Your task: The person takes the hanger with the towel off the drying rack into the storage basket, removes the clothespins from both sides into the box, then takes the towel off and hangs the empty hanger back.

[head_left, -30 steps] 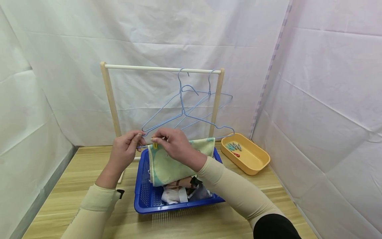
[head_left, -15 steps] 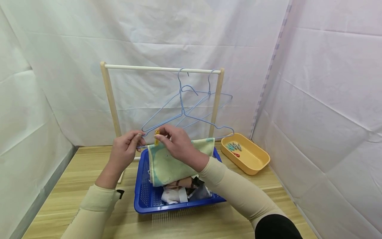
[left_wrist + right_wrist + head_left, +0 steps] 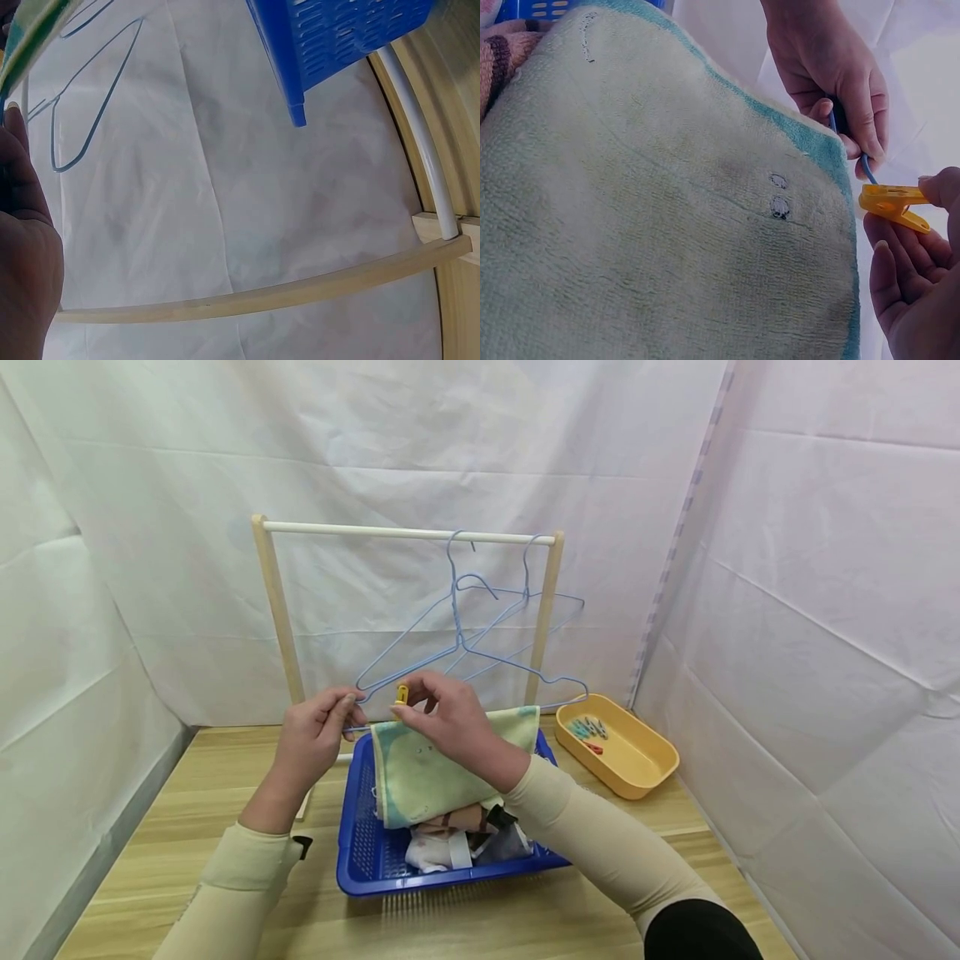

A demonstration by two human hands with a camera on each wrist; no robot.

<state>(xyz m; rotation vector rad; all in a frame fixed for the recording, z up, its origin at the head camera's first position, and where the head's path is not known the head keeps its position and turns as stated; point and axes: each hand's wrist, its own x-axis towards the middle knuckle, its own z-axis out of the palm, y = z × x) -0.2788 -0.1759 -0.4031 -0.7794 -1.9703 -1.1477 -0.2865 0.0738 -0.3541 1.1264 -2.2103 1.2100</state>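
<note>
— How far along is it?
— The towel (image 3: 442, 760) already hangs over the hanger (image 3: 465, 647) at frame centre. The right hand (image 3: 450, 718) pinches the yellow peg (image 3: 402, 694) just above its edge, unclipped; the left hand (image 3: 315, 735) pinches the hanger's wire.
— Around it?
— Blue basket (image 3: 360, 852) below, yellow tray (image 3: 637, 768) to the right; nothing blocks.

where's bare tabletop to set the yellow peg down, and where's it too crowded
Bare wood lies left of the blue basket, between it and the left wall, and along the near edge in front of it. A smaller patch sits between the basket and the yellow tray. Crowded: the basket, full of laundry, and the rail's right end, hung with wire hangers.
</note>
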